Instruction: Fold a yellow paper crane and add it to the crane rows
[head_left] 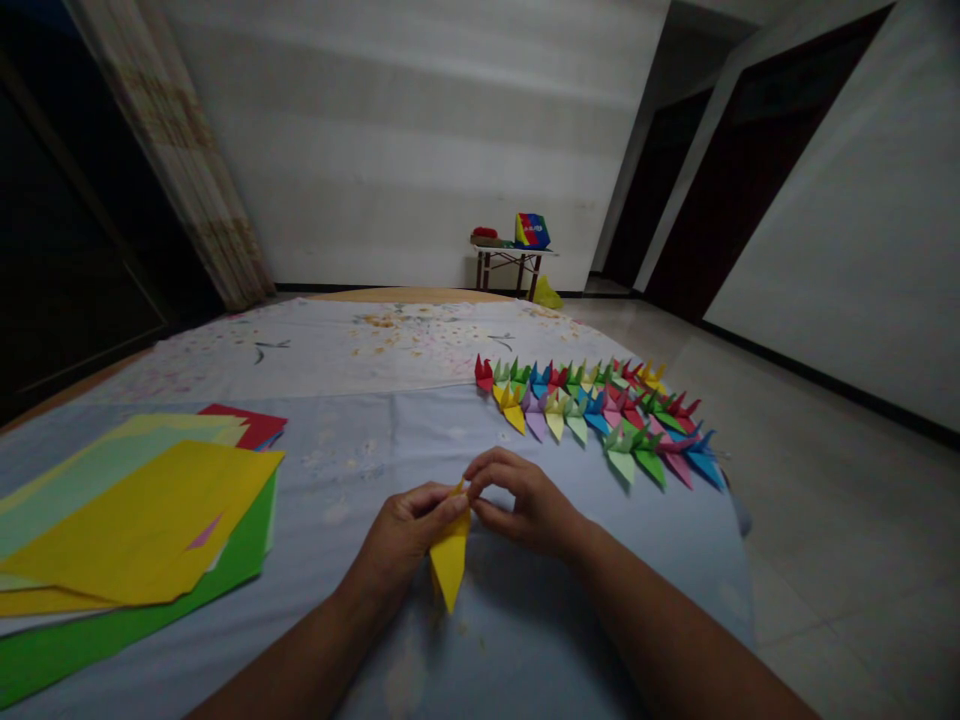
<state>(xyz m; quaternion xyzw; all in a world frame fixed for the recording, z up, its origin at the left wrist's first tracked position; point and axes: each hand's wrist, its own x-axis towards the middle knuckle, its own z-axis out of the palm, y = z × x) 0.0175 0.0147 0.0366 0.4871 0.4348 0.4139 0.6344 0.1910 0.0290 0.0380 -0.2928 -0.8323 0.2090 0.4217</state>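
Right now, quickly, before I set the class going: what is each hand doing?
Left hand: closed, pinching the yellow folded paper.
Right hand: closed, holding the paper's top tip.

folded paper piece: yellow. origami cranes: red, green, blue, yellow, pink, purple. loose paper sheets: yellow, green, red. near cloth: pale blue. far cloth: white, orange speckled.
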